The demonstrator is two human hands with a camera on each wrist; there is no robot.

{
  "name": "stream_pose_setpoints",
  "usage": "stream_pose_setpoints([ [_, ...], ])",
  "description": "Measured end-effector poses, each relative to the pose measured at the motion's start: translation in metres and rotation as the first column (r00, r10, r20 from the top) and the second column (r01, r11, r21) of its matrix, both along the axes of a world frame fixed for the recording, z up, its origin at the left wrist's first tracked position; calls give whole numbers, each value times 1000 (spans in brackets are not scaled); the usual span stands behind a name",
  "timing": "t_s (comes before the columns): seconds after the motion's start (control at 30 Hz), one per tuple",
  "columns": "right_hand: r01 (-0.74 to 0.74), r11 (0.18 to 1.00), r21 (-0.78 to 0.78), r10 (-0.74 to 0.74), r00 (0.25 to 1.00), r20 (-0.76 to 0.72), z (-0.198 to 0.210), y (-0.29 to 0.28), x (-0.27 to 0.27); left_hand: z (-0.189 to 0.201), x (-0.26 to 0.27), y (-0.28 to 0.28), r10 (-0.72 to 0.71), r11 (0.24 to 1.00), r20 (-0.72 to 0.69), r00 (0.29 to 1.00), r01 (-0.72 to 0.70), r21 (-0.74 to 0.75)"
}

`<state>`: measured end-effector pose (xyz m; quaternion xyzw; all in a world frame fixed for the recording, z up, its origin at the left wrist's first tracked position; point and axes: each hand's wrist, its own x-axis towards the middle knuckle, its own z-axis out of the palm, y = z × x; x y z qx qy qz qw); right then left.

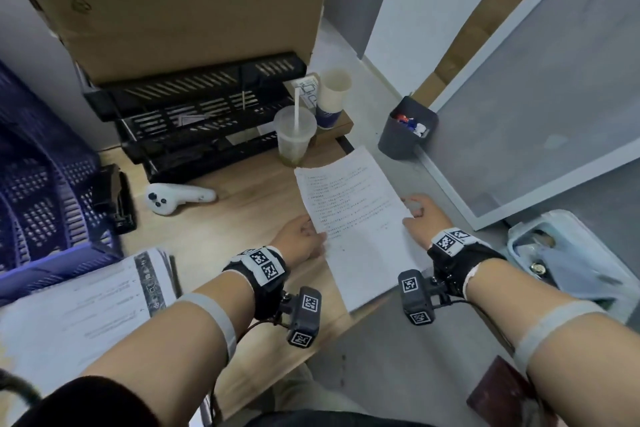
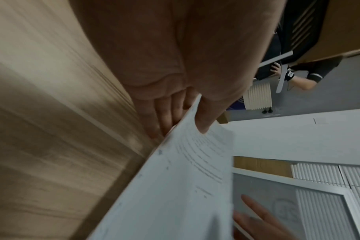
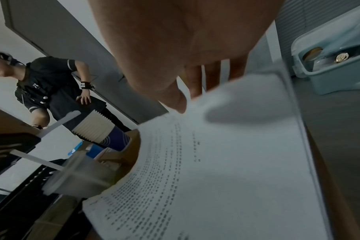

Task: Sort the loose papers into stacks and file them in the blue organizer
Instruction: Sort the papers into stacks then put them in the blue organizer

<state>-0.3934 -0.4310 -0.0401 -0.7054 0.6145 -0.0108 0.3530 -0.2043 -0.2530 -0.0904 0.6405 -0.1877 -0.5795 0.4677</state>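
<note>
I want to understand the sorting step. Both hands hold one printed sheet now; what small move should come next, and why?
Probably carry the printed sheet leftward onto the paper stack beside the blue organizer. The left hand and right hand pinch its side edges, and it partly overhangs the desk edge, not yet sorted.

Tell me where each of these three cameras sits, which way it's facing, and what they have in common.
Head: worn on the head, looking forward and down at the wooden desk; shows both forearms, the left hand and right hand gripping the printed sheet.
Left wrist: under the left hand, looking along the fingers; thumb on the sheet.
Right wrist: under the right hand, looking along its fingers at the sheet and paper cup.
Shared: all three see the sheet.
</note>
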Motion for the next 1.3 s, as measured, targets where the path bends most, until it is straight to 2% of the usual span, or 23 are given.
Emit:
stream_pose_setpoints([
  [0.1,4,1000,-11,-5,1000,-31,2,7,12,6,2,11,5,998,40,999,-8,69],
  [0.2,-43,996,81,39,998,54,-9,31,36,7,16,36,165,983,29,986,-167,78],
  [0.27,-135,975,177,122,989,83,-18,60,60,10,32,61,262,962,75,962,-266,61],
  [0.37,-366,863,348,348,930,116,-29,119,102,15,63,113,421,900,180,889,-434,41],
  [0.43,-463,776,428,445,883,148,-36,163,127,16,82,156,493,849,277,825,-525,54],
  [0.5,-503,715,486,475,859,190,-39,205,147,17,98,206,492,792,474,730,-602,104],
  [0.57,-491,673,554,458,864,210,-42,240,160,15,110,257,415,723,650,637,-664,189],
  [0.63,-487,664,567,484,858,170,-49,267,169,11,119,301,332,668,722,607,-692,275],
  [0.7,-505,670,545,535,837,119,-55,289,173,7,122,333,283,655,708,647,-670,349],
  [0.77,-557,672,488,608,791,67,-56,308,177,3,119,355,308,683,646,699,-635,362],
  [0.87,-628,706,327,676,736,-46,-57,329,178,-4,114,375,300,713,618,726,-602,360],
  [1.0,-629,742,234,661,744,-96,-57,343,180,-8,114,387,193,770,629,753,-514,379],
  [1.17,-629,759,170,646,760,-70,-49,350,181,-5,118,395,240,812,557,795,-479,335],
  [1.3,-616,784,82,621,773,-130,-40,347,181,12,126,380,217,852,603,768,-450,267],
])
